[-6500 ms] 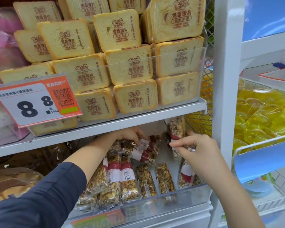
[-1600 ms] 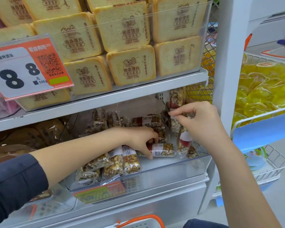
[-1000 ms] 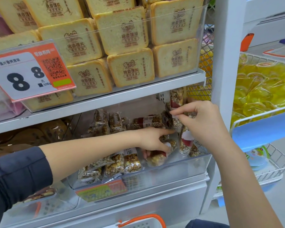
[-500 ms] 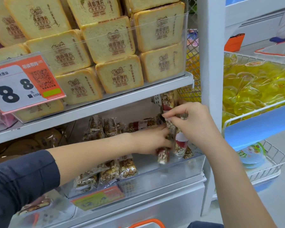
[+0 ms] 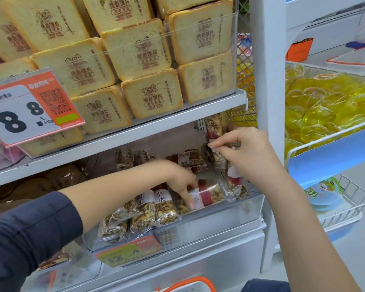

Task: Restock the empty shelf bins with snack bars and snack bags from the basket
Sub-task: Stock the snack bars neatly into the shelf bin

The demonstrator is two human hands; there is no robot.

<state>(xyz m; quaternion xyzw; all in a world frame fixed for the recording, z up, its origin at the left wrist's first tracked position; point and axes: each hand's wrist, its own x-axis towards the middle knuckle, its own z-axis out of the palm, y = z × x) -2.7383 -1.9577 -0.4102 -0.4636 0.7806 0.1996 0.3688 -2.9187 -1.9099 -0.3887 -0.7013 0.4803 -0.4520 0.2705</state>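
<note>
Both hands inside clear shelf bin [image 5: 209, 224], lower shelf, under the toast-slice packs [image 5: 152, 100].

L hand [image 5: 180, 179]: fingers curled down over a snack bar [image 5: 207, 196] lying crosswise near bin front, approx 5 o'clock from bin centre. Index tip on its white/red label, bar held between fingers and thumb side; thumb itself hidden, so exact pinch can't be confirmed, but the hand is closed on it.

R hand [image 5: 247, 152]: at 3 o'clock side of bin, thumb + fingers pinching top of an upright bar [image 5: 216, 127] leaning against the bin's right wall. More upright bars just below the hand, touching each other.

Other bars: a row lying flat at 7 o'clock [image 5: 148, 209], labels up, side by side; a loose pile at 12 o'clock towards the back [image 5: 190, 160].

Handling (judgement): bars look light, rigid-ish core of nuts/grain in glossy film wrap, so slippery, crinkly, core prob. brittle if bent. Best taken across the mid-section at the paper label band, where grip is surest; wrap ends are thin seals, fine for steadying only.

Basket: orange-rimmed edge [image 5: 198, 284] at 6 o'clock, contents not visible.

Bin approx half stocked, by the look of it.
</note>
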